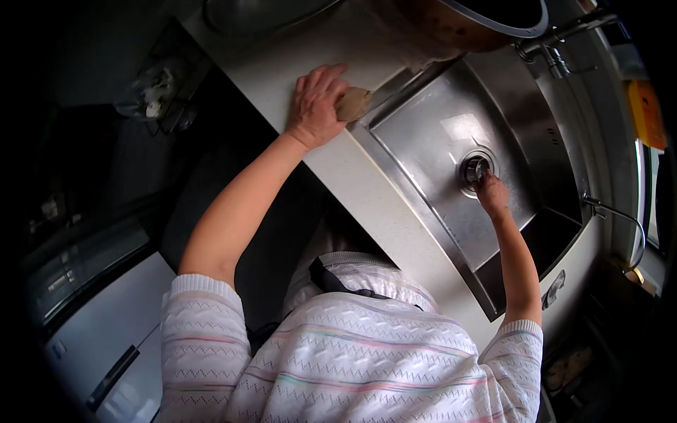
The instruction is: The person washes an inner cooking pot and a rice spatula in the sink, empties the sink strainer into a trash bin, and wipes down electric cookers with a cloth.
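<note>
My left hand (317,106) rests over the pale counter (388,180), near the sink's edge. It grips a tan, rounded pad (354,103), perhaps a sponge; the fingers partly cover it, so its exact kind is unclear. Down inside the steel sink (430,127), my right hand (493,192) reaches to the drain. Its fingertips pinch the metal sink strainer (476,168), which sits at the round drain opening. The fingers hide part of the strainer's rim.
A large brown pot (462,28) with a metal rim stands beyond the sink. A faucet (553,53) and a thin curved spout (638,233) rise along the far side. A dark second basin (553,236) adjoins the sink. A glass lid or bowl (261,14) lies at the counter's end.
</note>
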Tool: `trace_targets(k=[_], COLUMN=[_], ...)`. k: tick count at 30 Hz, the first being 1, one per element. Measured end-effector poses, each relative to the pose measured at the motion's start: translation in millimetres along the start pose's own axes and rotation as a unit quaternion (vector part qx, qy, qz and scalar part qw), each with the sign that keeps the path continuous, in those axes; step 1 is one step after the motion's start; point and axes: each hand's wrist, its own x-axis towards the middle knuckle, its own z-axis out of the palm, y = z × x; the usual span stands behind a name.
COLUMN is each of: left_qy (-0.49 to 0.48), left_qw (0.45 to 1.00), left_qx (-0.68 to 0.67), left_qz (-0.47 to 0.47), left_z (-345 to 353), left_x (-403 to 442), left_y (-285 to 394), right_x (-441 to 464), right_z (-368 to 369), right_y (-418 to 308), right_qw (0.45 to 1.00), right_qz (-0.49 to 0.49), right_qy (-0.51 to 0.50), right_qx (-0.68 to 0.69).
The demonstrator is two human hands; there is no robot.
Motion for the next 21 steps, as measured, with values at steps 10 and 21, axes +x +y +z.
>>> trace_targets(k=[10,21], left_qy=[0.006,-0.007], left_qw=[1.000,1.000], left_qx=[-0.003,-0.016], left_qz=[-0.011,-0.020], left_z=[-0.3,-3.6], left_x=[-0.2,-0.1], left_y=[-1.2,-1.6], right_x=[-29.0,-23.1], right_z=[7.1,30.7], right_y=[-9.7,-52.2], right_qw=[0.996,0.991], right_qz=[-0.020,0.046], right_qy=[0.025,-0.046], right_qx=[0.078,0.116])
